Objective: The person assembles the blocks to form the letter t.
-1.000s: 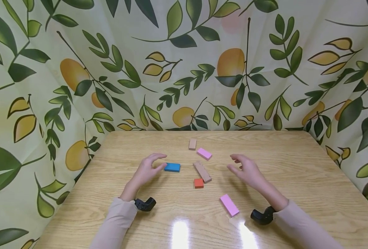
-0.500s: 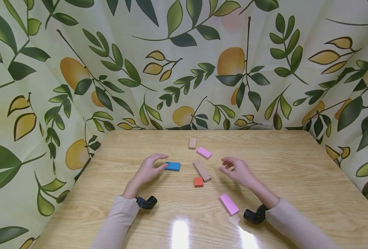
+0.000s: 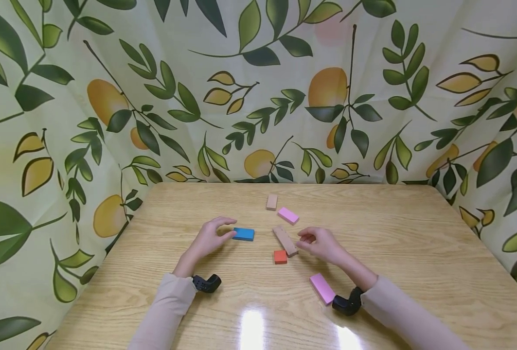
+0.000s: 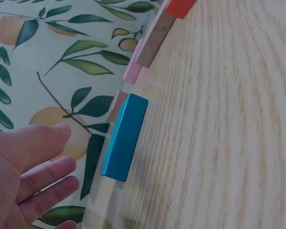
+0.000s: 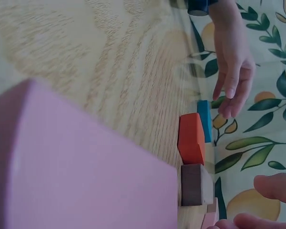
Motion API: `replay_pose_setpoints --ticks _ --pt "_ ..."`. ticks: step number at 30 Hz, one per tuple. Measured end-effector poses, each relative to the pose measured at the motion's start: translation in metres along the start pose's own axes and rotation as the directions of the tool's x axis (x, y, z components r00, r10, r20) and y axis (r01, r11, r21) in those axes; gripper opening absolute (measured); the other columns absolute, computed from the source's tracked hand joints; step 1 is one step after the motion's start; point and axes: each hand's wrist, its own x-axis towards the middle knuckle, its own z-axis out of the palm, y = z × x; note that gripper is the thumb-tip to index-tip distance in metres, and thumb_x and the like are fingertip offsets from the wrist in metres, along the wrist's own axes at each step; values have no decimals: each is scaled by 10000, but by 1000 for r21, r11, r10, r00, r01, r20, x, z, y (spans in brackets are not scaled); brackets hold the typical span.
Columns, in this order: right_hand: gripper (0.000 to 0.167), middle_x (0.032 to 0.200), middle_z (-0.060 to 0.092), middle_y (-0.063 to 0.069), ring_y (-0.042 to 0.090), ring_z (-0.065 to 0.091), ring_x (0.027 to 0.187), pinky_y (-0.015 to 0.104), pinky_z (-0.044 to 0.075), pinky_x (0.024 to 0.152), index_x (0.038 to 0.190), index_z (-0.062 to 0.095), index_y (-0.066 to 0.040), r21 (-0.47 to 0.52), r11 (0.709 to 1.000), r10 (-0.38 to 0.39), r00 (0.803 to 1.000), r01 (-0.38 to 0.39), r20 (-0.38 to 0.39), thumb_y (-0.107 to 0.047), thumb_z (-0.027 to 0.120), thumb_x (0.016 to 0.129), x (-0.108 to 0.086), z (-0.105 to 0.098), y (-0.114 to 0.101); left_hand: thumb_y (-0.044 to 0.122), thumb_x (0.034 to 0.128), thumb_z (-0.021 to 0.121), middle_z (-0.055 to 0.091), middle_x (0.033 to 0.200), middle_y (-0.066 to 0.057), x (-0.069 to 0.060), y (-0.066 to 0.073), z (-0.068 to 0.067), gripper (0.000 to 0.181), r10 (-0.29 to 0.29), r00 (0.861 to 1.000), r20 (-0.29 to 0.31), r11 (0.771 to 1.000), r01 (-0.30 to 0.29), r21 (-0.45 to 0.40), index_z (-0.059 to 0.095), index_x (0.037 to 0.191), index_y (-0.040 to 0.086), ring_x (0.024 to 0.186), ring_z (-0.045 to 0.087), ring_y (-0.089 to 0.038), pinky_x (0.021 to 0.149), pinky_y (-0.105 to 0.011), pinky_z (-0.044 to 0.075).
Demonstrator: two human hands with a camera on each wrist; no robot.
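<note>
My left hand is just left of a blue block, fingers relaxed. The left wrist view shows a gap between its fingertips and the blue block. At the right end of a long brown block hovers my right hand, thumb and fingers loosely bent. Nothing shows between them in the right wrist view, where the thumb and part of the fingers appear. A red block lies against the brown one's near end. Close under my right wrist is a pink block.
Farther back lie another pink block and a small brown block. All rest on a wooden table. A leaf-and-fruit patterned cloth stands behind and at the sides. Each wrist wears a black device.
My right hand has moved left and slightly nearer to me, from well right of the long brown block to beside it. The left hand has barely moved. The blocks stay where they were.
</note>
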Motion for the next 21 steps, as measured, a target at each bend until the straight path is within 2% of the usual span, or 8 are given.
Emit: replay_pose_setpoints --ticks 5,11,21 --pt "326 897 705 171 173 635 800 174 491 650 1072 656 111 19 1000 9 999 -10 33 -134 692 860 5 4 -2 154 888 682 649 1268 -155 2 -1 0 353 -16 1000 18 1000 16 1 647 1211 17 1255 560 -354 1100 -525 419" --pt "337 914 694 161 158 621 813 195 489 659 1082 659 88 43 997 61 996 -63 63 -164 698 861 14 9 -2 151 888 683 646 1273 -151 2 -1 1 347 -41 999 31 999 42 -7 652 1211 26 1262 555 -349 1107 -519 414" --pt "353 909 654 121 123 556 718 197 444 579 1107 658 48 80 970 222 971 -229 92 -192 718 856 27 13 -5 146 883 688 654 1258 -148 3 -2 2 348 -46 998 35 999 46 -7 653 1208 25 1246 568 -340 1099 -513 424"
